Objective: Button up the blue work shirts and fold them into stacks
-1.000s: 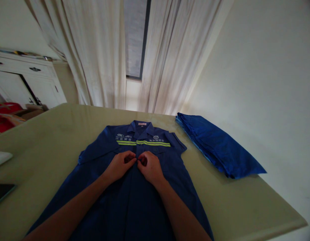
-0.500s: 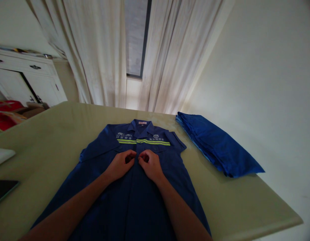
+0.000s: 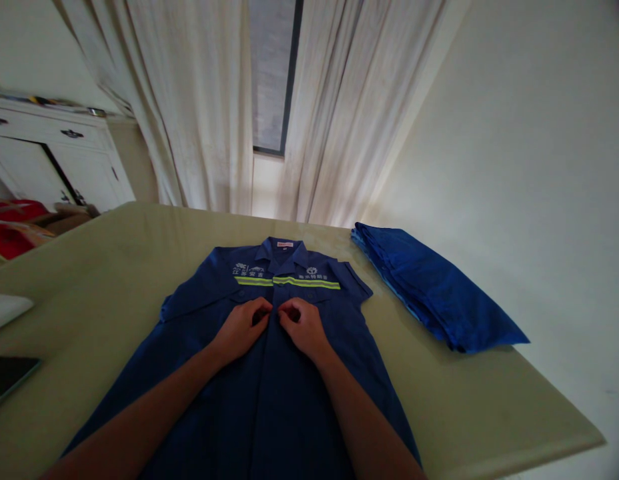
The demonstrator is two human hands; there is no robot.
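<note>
A dark blue short-sleeved work shirt [image 3: 269,393] with a yellow-green reflective band across the chest lies flat, front up, on a pale green table [image 3: 114,267]. My left hand [image 3: 242,327] and my right hand [image 3: 302,327] rest side by side on the shirt's front placket just below the band. Both have their fingers curled and pinched on the placket fabric at the centre line. What lies between the fingertips is too small to make out.
A folded stack of brighter blue cloth [image 3: 434,293] lies at the table's right side near the wall. A dark phone [image 3: 7,375] and a white object [image 3: 4,310] sit at the left edge. White drawers [image 3: 54,160] and curtains [image 3: 199,107] stand behind.
Both hands stay pinched at the shirt's centre line. They have shifted only slightly, with the fingertips a little further apart than a second ago.
</note>
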